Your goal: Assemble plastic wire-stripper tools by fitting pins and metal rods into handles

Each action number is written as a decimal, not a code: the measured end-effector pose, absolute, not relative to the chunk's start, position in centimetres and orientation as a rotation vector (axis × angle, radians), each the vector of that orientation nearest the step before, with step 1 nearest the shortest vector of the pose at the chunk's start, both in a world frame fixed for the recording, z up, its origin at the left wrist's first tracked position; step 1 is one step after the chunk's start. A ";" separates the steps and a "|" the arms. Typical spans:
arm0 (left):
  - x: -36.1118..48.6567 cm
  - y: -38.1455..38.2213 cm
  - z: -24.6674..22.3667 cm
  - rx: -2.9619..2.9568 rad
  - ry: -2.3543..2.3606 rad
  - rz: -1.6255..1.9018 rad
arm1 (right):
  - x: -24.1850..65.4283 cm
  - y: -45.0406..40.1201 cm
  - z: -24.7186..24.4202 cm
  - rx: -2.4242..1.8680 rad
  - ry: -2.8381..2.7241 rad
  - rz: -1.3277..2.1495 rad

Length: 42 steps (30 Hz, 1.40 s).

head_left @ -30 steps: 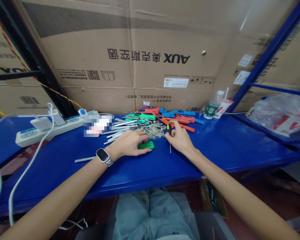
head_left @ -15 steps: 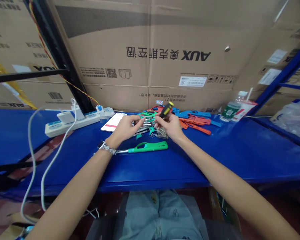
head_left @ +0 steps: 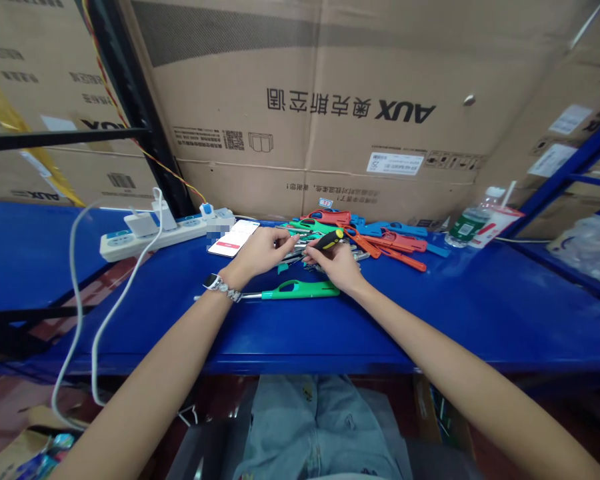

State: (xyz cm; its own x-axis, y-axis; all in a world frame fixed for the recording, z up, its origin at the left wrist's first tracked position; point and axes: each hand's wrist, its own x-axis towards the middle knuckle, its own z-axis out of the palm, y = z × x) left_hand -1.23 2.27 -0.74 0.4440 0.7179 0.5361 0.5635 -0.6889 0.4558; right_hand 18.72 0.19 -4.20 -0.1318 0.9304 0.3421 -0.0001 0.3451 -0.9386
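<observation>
My right hand [head_left: 341, 265] is closed around a screwdriver with a yellow and black handle [head_left: 330, 239]. The handle tilts up to the right, and its tip is lost among the small parts. Close by on the left, my left hand [head_left: 266, 252] has thumb and fingers pinched together over the pile; what they hold is hidden. Under and between both hands lie metal tubes and small pieces. Green, red and blue lighter casings [head_left: 404, 241] are heaped behind and to the right. One whole green long-neck lighter [head_left: 305, 289] lies in front of the hands.
A phone [head_left: 234, 238] lies left of the pile, near a white power strip [head_left: 180, 230] with plugs and trailing cables. At the right stand a bottle [head_left: 467, 227] and a cup [head_left: 495, 223]. Large cartons [head_left: 300, 60] wall off the back of the blue table [head_left: 460, 300].
The screwdriver handle has tipped lower, from steep to more slanted, as my right hand turned. The whole view has shifted slightly. My left hand stays over the pile.
</observation>
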 end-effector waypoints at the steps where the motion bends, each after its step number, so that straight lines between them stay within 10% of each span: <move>1: -1.2 2.3 -0.7 2.486 1.121 1.074 | 18.7 0.2 -4.2 -0.895 -1.458 1.032; 42: 0.6 1.0 -1.2 2.624 0.871 0.883 | 20.6 -2.1 -0.9 -0.854 -1.351 0.833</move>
